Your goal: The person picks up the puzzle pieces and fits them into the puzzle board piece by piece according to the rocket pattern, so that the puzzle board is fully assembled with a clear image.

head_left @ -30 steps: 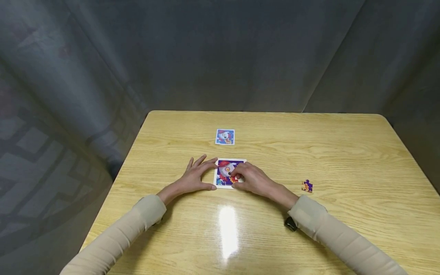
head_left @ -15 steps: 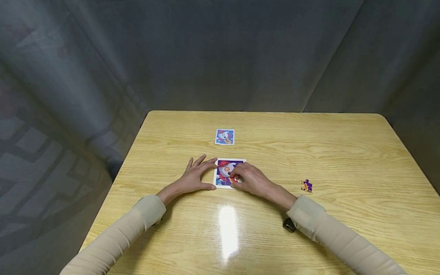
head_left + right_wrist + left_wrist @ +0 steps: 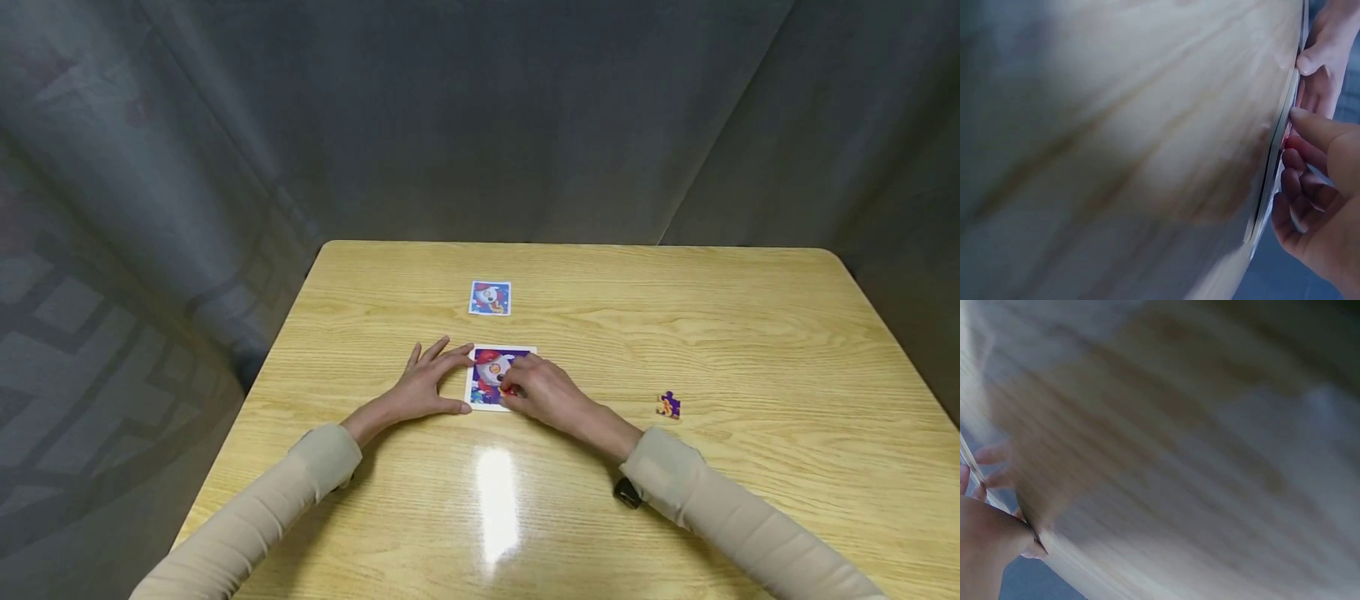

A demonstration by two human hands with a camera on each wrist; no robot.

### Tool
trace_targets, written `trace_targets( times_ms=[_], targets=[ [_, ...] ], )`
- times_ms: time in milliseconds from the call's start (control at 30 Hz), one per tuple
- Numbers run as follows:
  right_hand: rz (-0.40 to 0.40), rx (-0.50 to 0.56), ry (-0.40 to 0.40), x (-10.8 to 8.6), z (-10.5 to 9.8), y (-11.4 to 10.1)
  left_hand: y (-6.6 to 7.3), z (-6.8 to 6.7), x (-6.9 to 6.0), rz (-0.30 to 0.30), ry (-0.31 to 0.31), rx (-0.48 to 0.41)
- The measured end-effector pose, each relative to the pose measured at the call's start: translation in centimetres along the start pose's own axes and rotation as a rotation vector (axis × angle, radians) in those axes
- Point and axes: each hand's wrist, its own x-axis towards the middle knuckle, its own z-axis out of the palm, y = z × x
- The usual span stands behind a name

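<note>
A square jigsaw puzzle in a white-rimmed tray [image 3: 487, 407] lies at the middle of the table, showing a white cartoon figure on purple. My left hand [image 3: 414, 393] is spread at its left side, thumb at the near corner and fingertips at the far corner. The right hand [image 3: 551, 396] bends over the tray's right part, with thumb and forefinger pinching a small reddish puzzle piece [image 3: 1287, 142] at the lower edge. Most of that piece is hidden by the fingers. In the right wrist view, the left thumb [image 3: 1311, 60] touches the tray's edge.
A small picture card [image 3: 490, 297] with a similar design lies beyond the tray. One loose purple-and-orange puzzle piece [image 3: 668, 405] lies to the right on the wooden table [image 3: 750, 333]. Grey curtains [image 3: 480, 125] hang behind and at the sides.
The right hand has shifted slightly left with the piece under its fingertips, over the tray's lower part. The left hand stays in place.
</note>
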Motion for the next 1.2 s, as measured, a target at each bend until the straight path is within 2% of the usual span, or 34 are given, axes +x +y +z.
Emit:
trace_targets(
  times_ms=[100,200,333,433,533,633,767,933,1067,1200],
  targets=[
    [-0.046,-0.022,0.017,-0.1,0.0,-0.1,0.0,0.0,0.0,-0.001,-0.001,0.002],
    [-0.051,-0.033,0.024,-0.3,-0.2,-0.3,0.0,0.1,0.1,-0.003,-0.004,0.007],
    [-0.001,-0.029,0.044,-0.6,-1.0,0.0,0.0,0.3,0.1,-0.007,-0.010,0.015],
    [0.052,-0.008,0.088,-1.4,-2.6,0.8,0.0,0.4,0.3,-0.007,-0.014,0.018],
    [0.122,0.012,0.150,-3.2,-4.4,2.3,0.0,0.5,0.6,-0.002,-0.017,0.011],
    [0.218,0.049,0.193,-5.7,-6.0,3.9,0.1,0.5,0.8,-0.002,-0.026,0.011],
    [0.334,0.076,0.183,-9.9,-7.0,5.5,0.0,0.4,0.9,-0.009,-0.032,0.016],
    [0.415,0.032,0.180,-14.2,-7.2,6.1,-0.3,0.0,0.5,-0.021,-0.029,0.023],
    [0.465,-0.016,0.195,-16.2,-7.2,6.2,-0.7,-0.1,0.4,-0.017,-0.025,0.020],
    [0.478,-0.013,0.178,-17.0,-7.3,6.6,-1.0,-0.1,-0.1,-0.017,-0.014,-0.001]
  ],
)
